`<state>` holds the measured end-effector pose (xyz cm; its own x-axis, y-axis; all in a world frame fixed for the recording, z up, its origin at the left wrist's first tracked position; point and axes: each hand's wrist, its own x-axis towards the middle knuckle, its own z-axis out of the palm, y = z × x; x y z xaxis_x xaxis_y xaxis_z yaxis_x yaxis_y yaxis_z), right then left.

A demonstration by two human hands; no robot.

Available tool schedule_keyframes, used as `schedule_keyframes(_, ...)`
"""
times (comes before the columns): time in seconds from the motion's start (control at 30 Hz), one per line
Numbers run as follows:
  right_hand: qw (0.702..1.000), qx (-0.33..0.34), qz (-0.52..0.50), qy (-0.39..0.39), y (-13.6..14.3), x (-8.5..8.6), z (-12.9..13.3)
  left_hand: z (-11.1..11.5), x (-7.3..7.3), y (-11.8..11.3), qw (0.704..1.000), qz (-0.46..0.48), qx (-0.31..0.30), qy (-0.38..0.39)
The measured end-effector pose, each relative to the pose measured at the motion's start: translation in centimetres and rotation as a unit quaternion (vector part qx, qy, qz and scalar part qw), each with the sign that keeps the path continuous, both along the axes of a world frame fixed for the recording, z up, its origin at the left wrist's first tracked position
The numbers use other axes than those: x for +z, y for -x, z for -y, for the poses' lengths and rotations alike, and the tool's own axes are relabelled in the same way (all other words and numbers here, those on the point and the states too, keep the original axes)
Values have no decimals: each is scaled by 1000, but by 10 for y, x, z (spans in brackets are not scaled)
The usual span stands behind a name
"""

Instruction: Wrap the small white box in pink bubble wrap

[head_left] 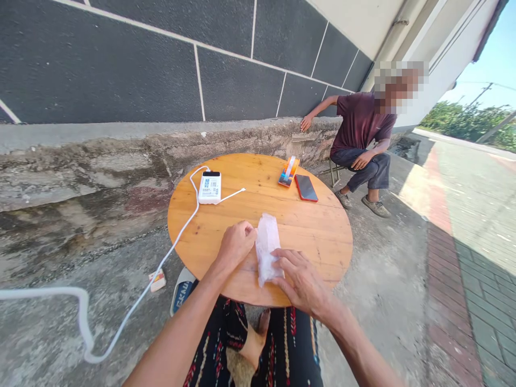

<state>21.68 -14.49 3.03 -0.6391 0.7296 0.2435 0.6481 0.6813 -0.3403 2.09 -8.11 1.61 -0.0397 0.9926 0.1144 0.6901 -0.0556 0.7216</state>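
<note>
A long, whitish, translucent plastic wrapper (266, 242) lies on the round wooden table (226, 236) close to me; what is inside it, if anything, cannot be made out. My left hand (237, 244) is closed in a pinch right at the wrapper's left edge, and its fingertips are partly hidden. From the right, my right hand (300, 277) grips the lower part of the wrapper, fingers on top and thumb near its bottom end.
A white power bank (210, 188) with a white cable (177, 239) stands at the table's back left. An orange-and-blue box (288, 173) and a red-edged phone (306, 188) lie back right. A seated person (365, 129) rests by the wall. A small box (157, 280) is on the ground.
</note>
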Motion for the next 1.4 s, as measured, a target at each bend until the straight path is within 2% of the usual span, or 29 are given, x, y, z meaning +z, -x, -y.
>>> schedule_keyframes(0.1,1000,-3,0,-3,0,-1,0,12,3,-1,996,20,-43,-81)
schedule_keyframes(0.2,1000,-2,-1,-6,0,-1,0,21,4,-2,976,41,-152,-150)
schedule_keyframes(0.3,1000,-2,-5,-8,0,-2,0,25,0,-2,957,44,-239,-160)
schedule_keyframes(0.37,1000,-2,-10,-8,0,-2,1,25,-3,-1,954,35,-260,-147)
schedule_keyframes(0.6,1000,-2,-17,-5,-1,0,-1,22,-3,2,960,20,-260,-105)
schedule_keyframes(0.8,1000,1,-27,15,-2,5,-15,19,-4,6,969,35,-241,-51)
schedule_keyframes(0.9,998,-8,-26,54,-1,11,-27,15,-6,7,970,61,-235,-26)
schedule_keyframes(1.03,987,-15,-25,158,1,23,-47,13,-7,6,971,96,-221,0)
schedule_keyframes(1.2,968,22,-42,248,3,28,-72,21,-10,8,978,127,-161,-35)
schedule_keyframes(1.3,969,17,-33,243,3,24,-83,31,-9,9,977,144,-147,-51)
schedule_keyframes(1.4,976,1,-29,215,3,20,-88,38,-7,8,974,140,-166,-65)
